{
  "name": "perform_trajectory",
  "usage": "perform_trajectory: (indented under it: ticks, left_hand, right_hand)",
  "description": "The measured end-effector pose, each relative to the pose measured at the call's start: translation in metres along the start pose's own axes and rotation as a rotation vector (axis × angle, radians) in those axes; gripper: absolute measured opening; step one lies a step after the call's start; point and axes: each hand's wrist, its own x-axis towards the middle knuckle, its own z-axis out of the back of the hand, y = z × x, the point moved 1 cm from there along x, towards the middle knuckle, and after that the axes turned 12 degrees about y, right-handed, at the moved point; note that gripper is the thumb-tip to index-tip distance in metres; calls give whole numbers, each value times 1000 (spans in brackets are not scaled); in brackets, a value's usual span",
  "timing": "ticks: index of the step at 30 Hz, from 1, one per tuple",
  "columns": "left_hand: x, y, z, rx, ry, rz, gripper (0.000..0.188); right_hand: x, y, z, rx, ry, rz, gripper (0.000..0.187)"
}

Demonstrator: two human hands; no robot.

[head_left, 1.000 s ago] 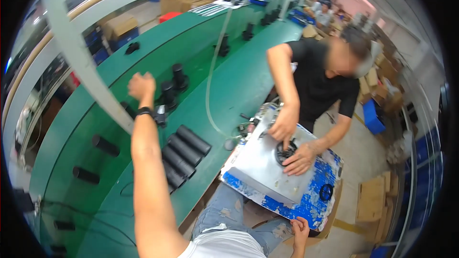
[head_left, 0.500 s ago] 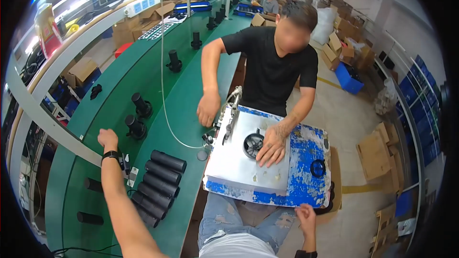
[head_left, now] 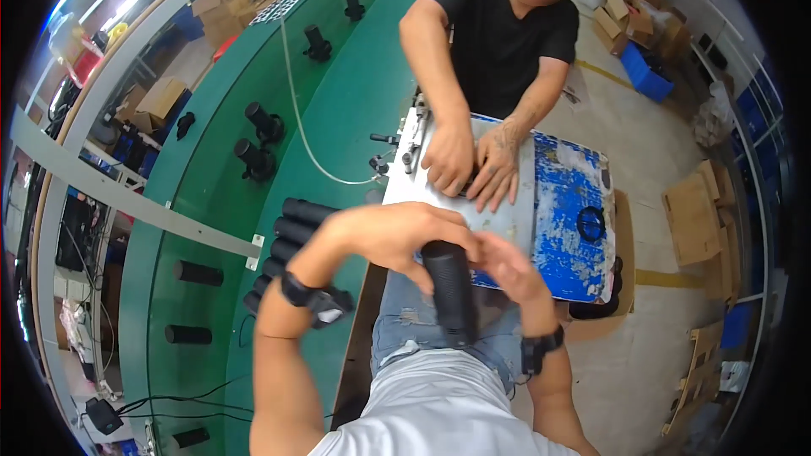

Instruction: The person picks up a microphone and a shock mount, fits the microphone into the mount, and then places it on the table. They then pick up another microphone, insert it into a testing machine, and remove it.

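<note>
A black cylindrical tube [head_left: 450,291] with a textured side stands in front of my lap, slightly tilted. My left hand [head_left: 401,232] is closed on its upper end, thumb on the near side and fingers over the top. Beside the tube's upper right, my right hand [head_left: 513,268] has its fingers loosely stretched toward it; blur hides whether they touch. Across from me, a co-worker's two hands [head_left: 473,160] press down on a metal plate [head_left: 405,192] on a worn blue board. They cover most of the dark part beneath them.
More black tubes [head_left: 291,230] lie stacked on the green bench [head_left: 338,118] to my left. Black fittings [head_left: 255,158] stand along its raised side. A black ring [head_left: 590,223] rests on the blue board [head_left: 570,177]. A pale hose [head_left: 296,110] hangs over the bench.
My left hand has come from the bench's far left to my front and now holds a tube. My right hand has risen beside it. The co-worker's hands have come together on the plate.
</note>
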Motion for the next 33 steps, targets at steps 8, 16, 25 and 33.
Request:
perform_trajectory:
  ticks: [8, 16, 25, 33]
  left_hand:
    - [51, 74, -124, -755, -772, 1, 61]
    - [66, 71, -165, -1030, -822, -96, 52]
    - [67, 80, -161, -1927, -416, -434, 77]
    - [64, 104, -170, -1659, -453, -185, 77]
  right_hand:
    - [7, 10, 18, 331, -467, 361, 52]
    - [3, 10, 26, 387, -267, 520, 59]
    - [23, 23, 51, 312, 331, 522, 83]
    - [59, 30, 71, -79, -275, 511, 54]
